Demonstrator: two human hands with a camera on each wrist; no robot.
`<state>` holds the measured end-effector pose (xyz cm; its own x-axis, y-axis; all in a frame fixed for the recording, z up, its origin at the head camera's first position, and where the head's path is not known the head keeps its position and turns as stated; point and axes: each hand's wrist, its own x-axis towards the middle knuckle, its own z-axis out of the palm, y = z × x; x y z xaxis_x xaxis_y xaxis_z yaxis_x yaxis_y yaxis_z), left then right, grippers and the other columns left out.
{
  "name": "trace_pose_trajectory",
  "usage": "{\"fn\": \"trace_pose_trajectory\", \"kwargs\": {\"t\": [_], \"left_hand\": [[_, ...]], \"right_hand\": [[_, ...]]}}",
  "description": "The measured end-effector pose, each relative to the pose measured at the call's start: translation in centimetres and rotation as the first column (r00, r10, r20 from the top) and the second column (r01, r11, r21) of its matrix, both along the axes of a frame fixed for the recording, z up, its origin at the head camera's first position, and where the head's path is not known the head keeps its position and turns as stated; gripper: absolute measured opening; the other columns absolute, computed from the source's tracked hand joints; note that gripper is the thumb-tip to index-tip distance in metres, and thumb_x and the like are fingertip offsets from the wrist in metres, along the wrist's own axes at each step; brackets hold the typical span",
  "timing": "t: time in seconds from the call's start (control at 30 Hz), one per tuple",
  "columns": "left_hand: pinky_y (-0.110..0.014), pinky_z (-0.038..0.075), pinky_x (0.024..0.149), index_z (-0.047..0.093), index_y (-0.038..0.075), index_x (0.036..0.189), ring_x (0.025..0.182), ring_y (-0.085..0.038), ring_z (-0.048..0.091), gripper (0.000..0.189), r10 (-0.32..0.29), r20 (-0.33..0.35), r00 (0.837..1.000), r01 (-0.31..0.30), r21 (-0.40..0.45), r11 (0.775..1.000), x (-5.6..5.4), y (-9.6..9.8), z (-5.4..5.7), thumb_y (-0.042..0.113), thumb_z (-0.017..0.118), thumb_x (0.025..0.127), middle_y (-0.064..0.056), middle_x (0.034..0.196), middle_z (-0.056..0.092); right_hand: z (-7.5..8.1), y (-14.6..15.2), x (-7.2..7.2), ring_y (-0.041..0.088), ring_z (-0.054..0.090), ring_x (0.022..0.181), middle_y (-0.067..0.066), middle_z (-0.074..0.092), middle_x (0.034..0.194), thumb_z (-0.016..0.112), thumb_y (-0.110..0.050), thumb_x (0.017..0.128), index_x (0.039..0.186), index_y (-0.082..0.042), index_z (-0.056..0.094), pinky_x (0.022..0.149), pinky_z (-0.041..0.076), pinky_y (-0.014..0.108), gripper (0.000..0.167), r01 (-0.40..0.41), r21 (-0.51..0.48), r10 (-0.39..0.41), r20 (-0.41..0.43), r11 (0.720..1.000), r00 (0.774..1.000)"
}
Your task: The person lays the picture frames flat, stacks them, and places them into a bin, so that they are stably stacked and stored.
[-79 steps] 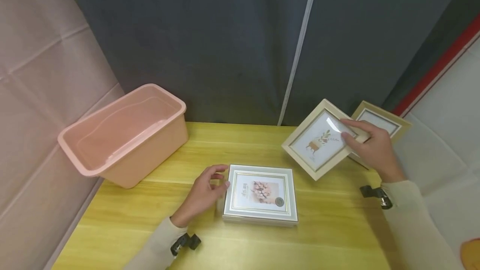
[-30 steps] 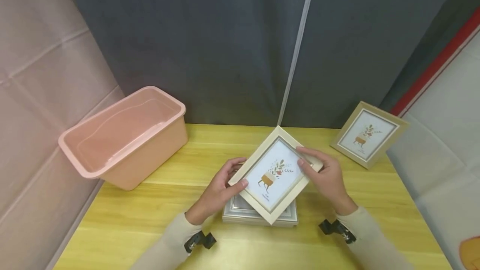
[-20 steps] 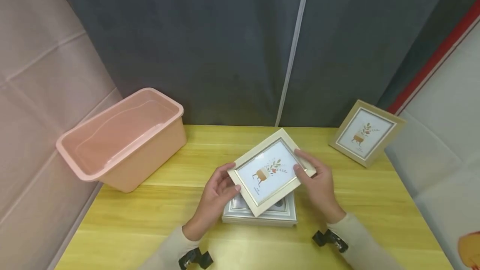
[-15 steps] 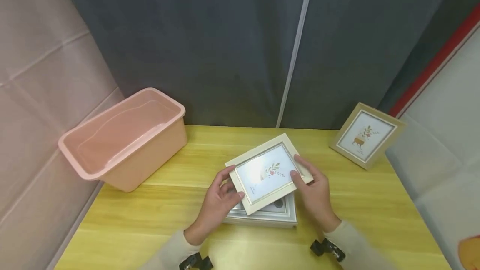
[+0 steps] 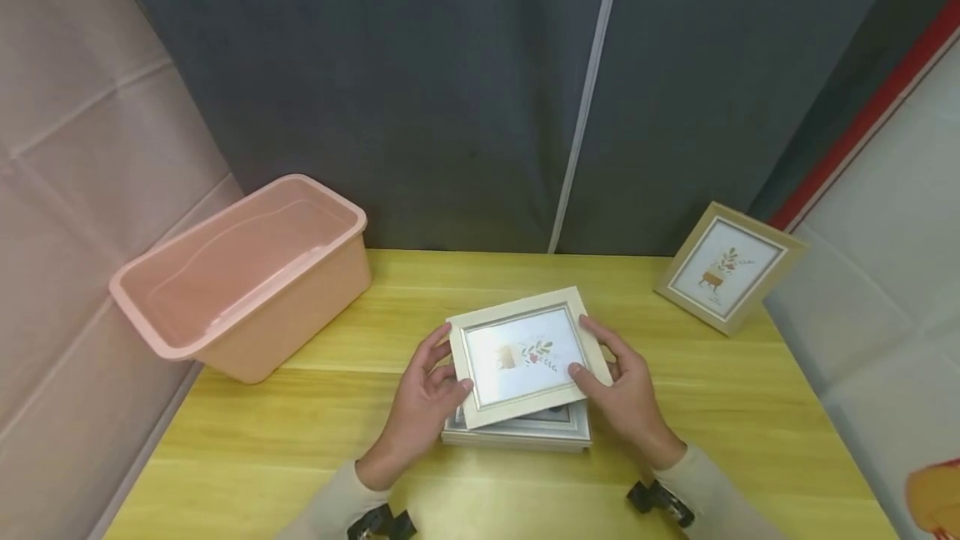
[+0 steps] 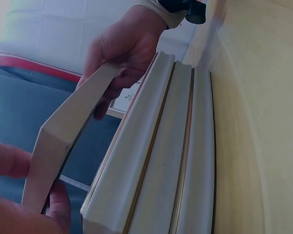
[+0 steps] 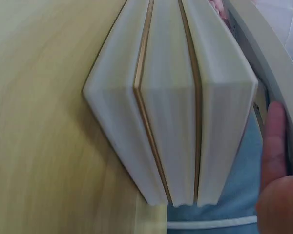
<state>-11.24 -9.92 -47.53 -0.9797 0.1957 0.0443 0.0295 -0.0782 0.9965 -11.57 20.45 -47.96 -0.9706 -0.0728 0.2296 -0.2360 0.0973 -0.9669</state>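
Both hands hold a cream picture frame [image 5: 516, 417] with a plant drawing under its shiny glass. My left hand [image 5: 420, 407] pinches its left end, thumb on the front. At the right end, my right hand [image 5: 628, 397] grips it with the thumb on top and fingers beneath. Under it lies a stack of three silver-white picture frames [image 6: 156, 146], mostly covered in the head view. In the left wrist view a gap shows between the held frame and the stack, and the held one is tilted over it. Its edge [image 7: 276, 53] also shows in the right wrist view.
A tan picture frame [image 5: 681, 297] with a similar plant drawing stands tilted at the table's back right. The pink plastic tub [image 5: 300, 294] is at the back left. A dark curtain [image 5: 390, 90] hangs behind the wooden table [image 5: 247, 457].
The right hand has brought the cream frame from the back right to over the stack, and the left hand has taken its other end. The frame has since turned and come lower, nearly lining up with the stack.
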Motion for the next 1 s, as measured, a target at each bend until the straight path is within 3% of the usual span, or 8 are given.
{"fn": "trace_pose_trajectory", "kwargs": {"t": [0.13,0.2,0.33,0.47,0.77,1.0], "left_hand": [[-0.023,0.057,0.099,0.041,0.021,0.161,0.128,-0.033,0.058,0.073,0.050,0.028,0.998,-0.049,-0.036,0.998,-0.3,-0.7,0.1,0.001,0.070,0.098,-0.018,0.159,0.049],[-0.022,0.056,0.100,0.043,0.017,0.161,0.132,-0.035,0.057,0.069,0.060,0.026,0.998,-0.059,-0.046,0.997,-0.4,-0.9,0.2,0.002,0.069,0.099,-0.019,0.158,0.050],[-0.019,0.055,0.100,0.048,0.011,0.158,0.129,-0.033,0.058,0.063,0.076,0.015,0.997,-0.074,-0.095,0.993,-0.6,-1.1,0.1,0.003,0.069,0.099,-0.019,0.153,0.057],[-0.020,0.056,0.097,0.054,0.009,0.154,0.119,-0.029,0.062,0.059,0.096,0.008,0.995,-0.094,-0.139,0.986,-0.8,-1.0,-0.2,0.001,0.069,0.098,-0.016,0.145,0.065],[-0.021,0.056,0.097,0.056,0.012,0.153,0.117,-0.026,0.065,0.058,0.093,0.029,0.995,-0.083,-0.239,0.967,-1.2,-1.2,-0.4,0.003,0.071,0.097,-0.013,0.145,0.066],[-0.024,0.060,0.093,0.057,0.012,0.153,0.111,-0.024,0.069,0.058,0.067,0.012,0.998,-0.061,-0.267,0.962,-1.5,-1.3,-0.3,0.004,0.072,0.097,-0.012,0.143,0.067]], "right_hand": [[-0.1,0.6,-0.3,0.010,0.073,0.089,0.023,0.061,0.113,0.071,0.003,0.097,0.156,-0.007,0.050,0.067,0.066,0.033,0.063,-0.035,0.096,0.039,-0.034,0.995,0.999],[-0.1,1.0,-0.3,0.008,0.067,0.084,0.019,0.062,0.106,0.071,-0.001,0.098,0.154,-0.009,0.053,0.063,0.062,0.026,0.060,-0.033,0.158,0.042,-0.057,0.987,0.998],[-0.2,1.4,-0.1,0.003,0.056,0.069,0.018,0.059,0.115,0.073,-0.002,0.097,0.151,-0.009,0.057,0.050,0.050,0.021,0.057,-0.053,0.189,0.063,-0.047,0.980,0.997],[-0.2,1.3,0.4,0.003,0.055,0.061,0.018,0.058,0.127,0.078,-0.002,0.094,0.151,-0.010,0.057,0.045,0.047,0.023,0.062,-0.068,0.219,0.074,-0.018,0.973,0.997],[0.0,1.2,0.7,0.006,0.064,0.068,0.014,0.069,0.112,0.080,-0.008,0.093,0.149,-0.010,0.060,0.059,0.057,0.025,0.059,0.025,0.398,-0.005,-0.050,0.917,0.999],[0.2,1.3,0.5,0.006,0.063,0.068,0.012,0.067,0.122,0.079,-0.008,0.094,0.149,-0.008,0.059,0.058,0.057,0.025,0.059,0.020,0.438,0.006,-0.057,0.899,0.998]]}}
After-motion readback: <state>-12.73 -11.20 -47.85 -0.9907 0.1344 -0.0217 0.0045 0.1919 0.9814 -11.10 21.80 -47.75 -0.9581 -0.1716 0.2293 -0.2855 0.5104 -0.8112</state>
